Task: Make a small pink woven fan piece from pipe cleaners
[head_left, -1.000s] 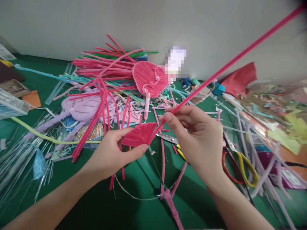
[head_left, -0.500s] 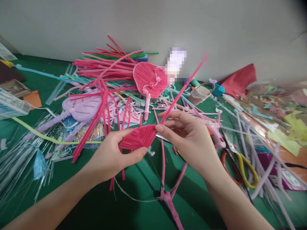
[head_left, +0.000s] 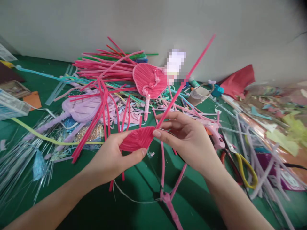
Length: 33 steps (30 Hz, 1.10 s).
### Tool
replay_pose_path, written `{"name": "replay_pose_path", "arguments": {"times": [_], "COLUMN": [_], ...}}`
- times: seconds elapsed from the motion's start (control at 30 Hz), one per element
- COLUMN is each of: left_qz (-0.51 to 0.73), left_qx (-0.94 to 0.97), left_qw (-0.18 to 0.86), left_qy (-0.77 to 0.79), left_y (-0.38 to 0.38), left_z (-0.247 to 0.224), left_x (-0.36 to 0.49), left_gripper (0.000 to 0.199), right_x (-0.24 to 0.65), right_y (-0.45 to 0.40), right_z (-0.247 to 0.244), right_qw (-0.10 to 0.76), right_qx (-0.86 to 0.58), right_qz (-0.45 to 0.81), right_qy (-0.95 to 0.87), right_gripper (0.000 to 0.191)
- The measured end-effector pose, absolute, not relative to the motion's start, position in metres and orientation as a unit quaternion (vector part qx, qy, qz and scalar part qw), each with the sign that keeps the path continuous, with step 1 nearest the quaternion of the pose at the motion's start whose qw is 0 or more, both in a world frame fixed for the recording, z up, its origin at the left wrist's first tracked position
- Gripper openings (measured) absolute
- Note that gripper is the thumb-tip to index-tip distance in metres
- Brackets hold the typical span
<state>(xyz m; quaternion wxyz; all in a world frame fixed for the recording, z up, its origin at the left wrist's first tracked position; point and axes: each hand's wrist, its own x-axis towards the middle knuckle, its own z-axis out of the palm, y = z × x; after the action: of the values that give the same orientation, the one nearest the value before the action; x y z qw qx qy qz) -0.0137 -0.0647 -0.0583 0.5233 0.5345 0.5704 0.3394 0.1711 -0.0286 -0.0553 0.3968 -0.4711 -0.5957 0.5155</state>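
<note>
My left hand (head_left: 120, 151) is closed on a flat red-pink panel (head_left: 136, 139) made of coiled pipe cleaner, its thumb along the lower edge. From the panel's right corner a long red-pink pipe cleaner (head_left: 187, 80) runs up and to the right. My right hand (head_left: 184, 137) pinches that strand at the corner between thumb and index finger, its other fingers loosely curled. Below the hands lies a pink forked stem (head_left: 171, 209) with two prongs and a thin thread. Behind them rests a finished-looking red-pink fan (head_left: 151, 80) with small flowers and a wrapped pink handle.
Bundles of pink pipe cleaners (head_left: 96, 65) and a lilac fan (head_left: 83, 107) lie to the left, with silver tinsel strands (head_left: 14, 169) nearer me. On the right are scissors (head_left: 248, 172), a pink glue gun (head_left: 217, 135), a small basket (head_left: 199, 94) and paper scraps (head_left: 280, 140).
The long pipe cleaner's free end has swung higher and slightly right. My right hand has shifted a little left along with the panel's corner; both hands keep their hold.
</note>
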Motion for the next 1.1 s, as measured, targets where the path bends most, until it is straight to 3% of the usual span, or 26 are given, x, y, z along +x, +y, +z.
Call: {"name": "replay_pose_path", "arguments": {"times": [0.57,0.8,1.1], "left_qz": [0.293,0.277,0.328], "left_qx": [0.564,0.58,0.643], "left_qw": [0.526,0.519,0.333], "left_qy": [0.565,0.564,0.607], "left_y": [-0.067,-0.066,-0.056], "left_z": [-0.061,-0.06,-0.062], "left_x": [-0.02,-0.02,-0.036], "left_gripper": [0.032,0.024,0.029], "right_x": [0.172,0.171,0.176], "right_y": [-0.03,-0.03,-0.027], "right_z": [-0.058,-0.057,-0.059], "right_qw": [0.384,0.38,0.368], "right_qx": [-0.441,-0.44,-0.46], "right_qz": [0.583,0.605,0.608], "right_qy": [-0.564,-0.544,-0.533], "right_gripper": [0.039,0.04,0.044]}}
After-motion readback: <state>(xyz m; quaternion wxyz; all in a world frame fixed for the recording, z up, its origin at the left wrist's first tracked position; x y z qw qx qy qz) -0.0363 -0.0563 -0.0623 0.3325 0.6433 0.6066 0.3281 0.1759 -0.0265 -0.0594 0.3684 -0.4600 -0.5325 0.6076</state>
